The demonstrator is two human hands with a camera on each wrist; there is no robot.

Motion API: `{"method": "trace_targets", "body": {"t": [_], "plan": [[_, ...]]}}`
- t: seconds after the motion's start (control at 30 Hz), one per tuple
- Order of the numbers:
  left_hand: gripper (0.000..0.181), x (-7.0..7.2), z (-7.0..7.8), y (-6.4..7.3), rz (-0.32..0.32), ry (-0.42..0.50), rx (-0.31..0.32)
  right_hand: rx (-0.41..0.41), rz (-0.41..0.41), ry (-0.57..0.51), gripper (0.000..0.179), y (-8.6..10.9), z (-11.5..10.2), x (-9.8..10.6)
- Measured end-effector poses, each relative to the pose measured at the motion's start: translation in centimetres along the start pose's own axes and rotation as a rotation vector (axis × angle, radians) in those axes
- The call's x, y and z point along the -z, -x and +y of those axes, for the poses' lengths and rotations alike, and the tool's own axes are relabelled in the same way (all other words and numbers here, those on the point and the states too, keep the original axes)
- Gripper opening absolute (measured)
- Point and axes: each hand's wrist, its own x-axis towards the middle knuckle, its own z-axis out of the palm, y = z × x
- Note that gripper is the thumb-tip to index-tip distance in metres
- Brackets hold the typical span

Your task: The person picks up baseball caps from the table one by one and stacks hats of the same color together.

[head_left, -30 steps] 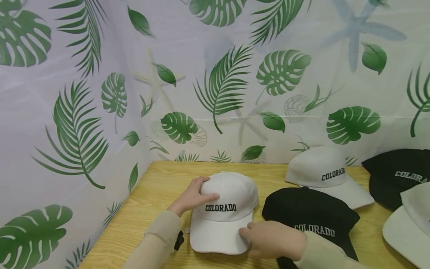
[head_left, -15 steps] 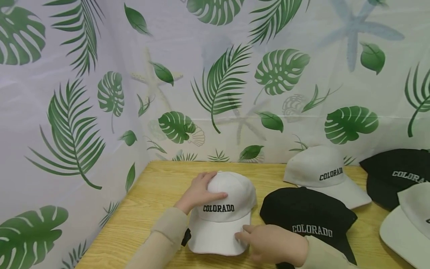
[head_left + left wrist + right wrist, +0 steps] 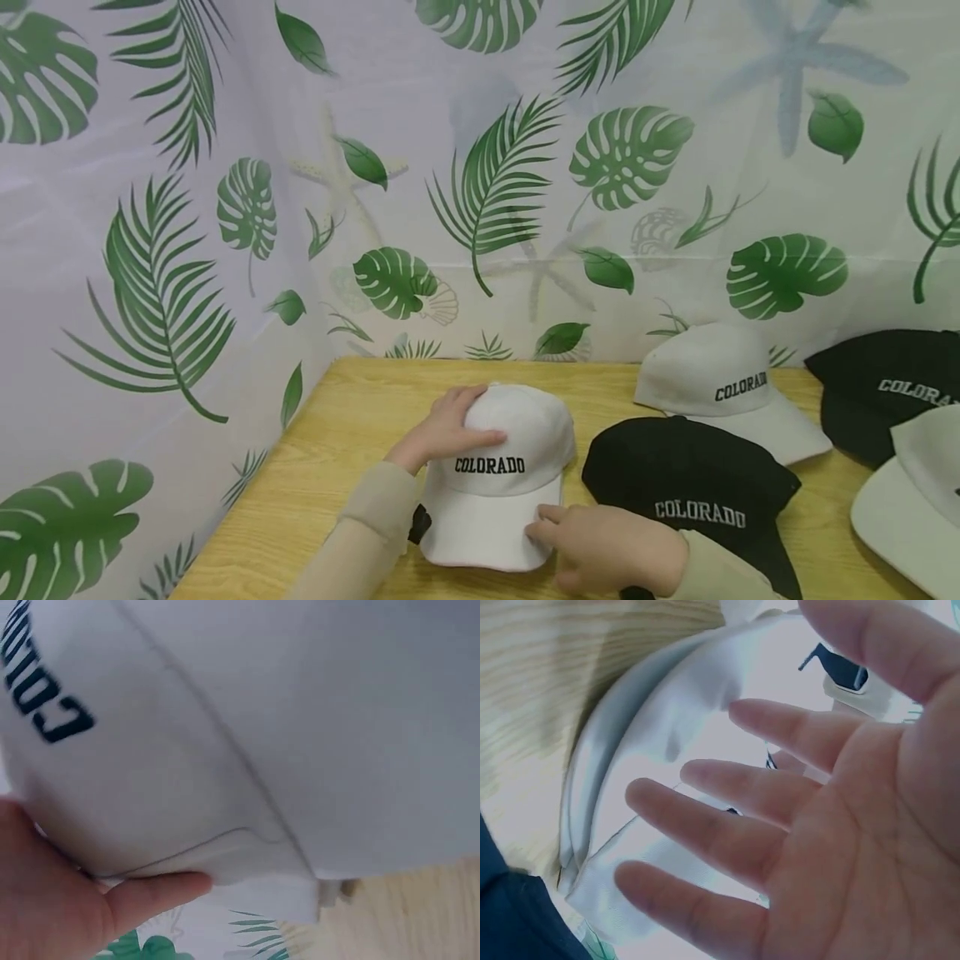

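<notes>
A white cap [image 3: 517, 417] with black COLORADO lettering stands upright on the wooden table, brim toward me. My left hand [image 3: 446, 429] rests on the left side of its crown, thumb stretched across the front above the letters. In the left wrist view, the white crown [image 3: 225, 765] fills most of the picture, with the thumb against it. My right hand [image 3: 615, 542] is at the right edge of the brim [image 3: 487, 529]. The right wrist view shows its fingers [image 3: 697, 825] straight and spread in front of the cap; whether they touch it I cannot tell.
A black cap [image 3: 675, 467] lies just right of the white one. Behind it are another white cap [image 3: 697, 367] and a black cap [image 3: 862, 392], with a pale cap [image 3: 892, 525] at the right edge. A leaf-print sheet [image 3: 480, 167] hangs behind the table [image 3: 285, 492].
Over the last second my left hand has slid slightly right along the crown. My right hand stays by the brim with only a slight shift. The caps keep their places.
</notes>
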Motion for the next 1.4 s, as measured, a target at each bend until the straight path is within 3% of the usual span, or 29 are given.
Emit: {"method": "trace_targets", "body": {"t": [0.17,0.4,0.57,0.77,0.9,1.07,1.3,1.4], "plan": [[0.067,1.3,-1.1,0.5,-0.056,0.183,0.004,-0.008,-0.008,-0.084,0.048,0.2,0.0,0.1],[0.054,2.2,-3.8,2.0,-0.008,0.353,0.178,-0.061,-0.018,-0.236,0.049,0.7,-0.2,-0.4],[0.044,1.8,-5.4,2.9,0.035,0.418,0.222,-0.031,-0.037,-0.293,0.049,0.4,0.3,-1.5],[0.041,1.5,-6.4,3.3,0.060,0.442,0.223,0.031,-0.026,-0.284,0.037,-0.2,0.4,-2.6],[0.038,1.4,-6.3,3.4,0.077,0.416,0.205,0.089,-0.012,-0.230,0.038,-1.6,2.1,-5.0],[0.032,1.5,-5.8,3.2,0.110,0.333,0.134,0.159,-0.013,-0.179,0.046,-3.6,4.6,-7.7],[0.032,1.5,-5.9,2.4,0.123,0.339,0.112,0.175,0.025,-0.130,0.047,-4.3,5.0,-8.3],[0.034,1.5,-6.1,1.9,0.115,0.343,0.111,0.119,0.007,-0.165,0.055,-4.6,4.6,-8.5]]}}
